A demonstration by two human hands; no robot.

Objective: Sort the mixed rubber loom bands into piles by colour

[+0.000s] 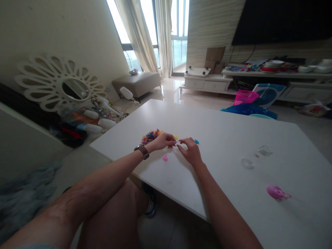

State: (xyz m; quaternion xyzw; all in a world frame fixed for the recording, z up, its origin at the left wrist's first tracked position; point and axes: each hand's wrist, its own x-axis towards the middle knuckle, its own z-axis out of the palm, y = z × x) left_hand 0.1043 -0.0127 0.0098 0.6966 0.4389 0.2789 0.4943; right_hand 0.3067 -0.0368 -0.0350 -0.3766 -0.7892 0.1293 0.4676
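Pinching a tiny thin piece (177,141) in left hand (169,140), over the table. Holding right hand (191,151) just beside, with a narrow thumb-finger gap; can't tell if gripping. Brought close together probably for fine work. Pile of bright bits (149,137) near left hand, likely for easy reach. Working on glossy white table (220,129), in a living room with cream curtains (164,41) and wall TV (282,22).

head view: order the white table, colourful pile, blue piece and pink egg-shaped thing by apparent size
1. White table
2. Colourful pile and pink egg-shaped thing: too alike to rank; the pile is partly hidden
3. Blue piece
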